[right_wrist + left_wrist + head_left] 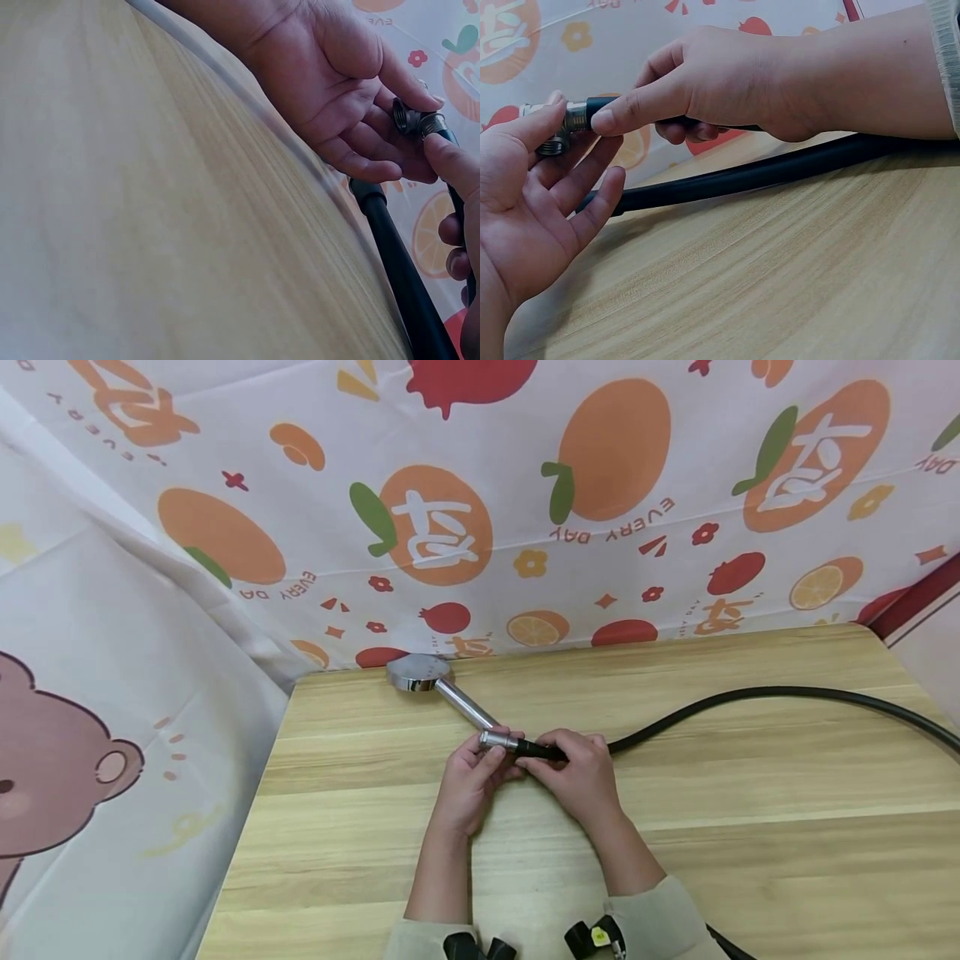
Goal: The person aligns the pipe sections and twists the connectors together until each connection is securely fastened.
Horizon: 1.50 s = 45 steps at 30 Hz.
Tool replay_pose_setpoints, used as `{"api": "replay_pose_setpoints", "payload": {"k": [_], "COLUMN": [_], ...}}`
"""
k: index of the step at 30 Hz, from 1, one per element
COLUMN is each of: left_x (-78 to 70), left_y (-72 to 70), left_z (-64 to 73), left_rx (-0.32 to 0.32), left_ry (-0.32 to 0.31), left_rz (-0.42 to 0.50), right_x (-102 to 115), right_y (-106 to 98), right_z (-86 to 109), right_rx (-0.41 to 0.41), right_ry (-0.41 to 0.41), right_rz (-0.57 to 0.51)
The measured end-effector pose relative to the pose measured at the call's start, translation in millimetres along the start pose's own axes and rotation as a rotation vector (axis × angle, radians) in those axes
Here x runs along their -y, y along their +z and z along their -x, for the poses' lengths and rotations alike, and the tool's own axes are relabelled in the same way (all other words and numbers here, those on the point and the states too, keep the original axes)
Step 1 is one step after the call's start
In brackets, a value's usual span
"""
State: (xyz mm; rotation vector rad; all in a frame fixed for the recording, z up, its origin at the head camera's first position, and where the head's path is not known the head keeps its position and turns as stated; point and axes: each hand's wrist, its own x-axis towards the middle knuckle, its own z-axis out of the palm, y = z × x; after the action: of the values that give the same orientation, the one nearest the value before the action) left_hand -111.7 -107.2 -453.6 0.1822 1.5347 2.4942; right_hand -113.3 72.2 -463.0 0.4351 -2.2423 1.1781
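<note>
Between the thumb and fingers of my left hand (pixel 467 787) is a silver metal fitting (pixel 495 740). The right wrist view shows a round threaded opening on its side. My right hand (pixel 581 772) pinches a black tube end (pixel 601 107) that meets the fitting's threaded neck; its thumb tip lies right at the joint. A chrome shower head (pixel 417 672) lies just beyond, its handle (pixel 465 703) slanting toward the hands, which hide its lower end. In the right wrist view, a thicker black hose (pixel 401 262) with a collared end runs below the hands.
The black hose (pixel 780 692) curves off to the right across the wooden table (pixel 337 843). Another black length (pixel 727 943) shows beside the right sleeve. A fruit-print cloth (pixel 517 602) hangs along the back edge, a bear-print cloth (pixel 187 693) on the left.
</note>
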Motion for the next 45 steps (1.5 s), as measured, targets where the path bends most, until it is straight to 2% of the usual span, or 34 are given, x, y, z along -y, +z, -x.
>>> {"api": "replay_pose_setpoints", "payload": {"k": [6, 13, 18, 27, 31, 45], "left_x": [-1.0, -2.7, -2.5, -3.0, -4.1, -5.0], "left_y": [-0.5, 2.6, 1.0, -1.0, -0.8, -0.5], "left_z": [-0.1, 2.2, 2.1, 2.8, 3.3, 0.7], "left_rx": [0.000, 0.035, 0.033, 0.000, 0.005, -0.003], "left_ry": [0.002, -0.034, -0.028, -0.007, -0.007, -0.022], "left_rz": [-0.006, -0.047, -0.040, 0.016, 0.030, 0.013], "right_x": [2.0, -2.0, -1.9, 3.4, 3.2, 2.2], "right_y": [-1.7, -2.1, -2.3, -4.5, -4.5, -4.7], "right_z": [-2.8, -4.1, -4.4, -3.3, -2.4, -4.0], "right_rx": [-0.011, -0.068, -0.058, 0.026, 0.029, 0.038], "right_ry": [-0.015, 0.020, -0.008, -0.037, -0.048, -0.062], "right_rz": [-0.003, 0.014, 0.011, -0.064, -0.084, -0.042]}}
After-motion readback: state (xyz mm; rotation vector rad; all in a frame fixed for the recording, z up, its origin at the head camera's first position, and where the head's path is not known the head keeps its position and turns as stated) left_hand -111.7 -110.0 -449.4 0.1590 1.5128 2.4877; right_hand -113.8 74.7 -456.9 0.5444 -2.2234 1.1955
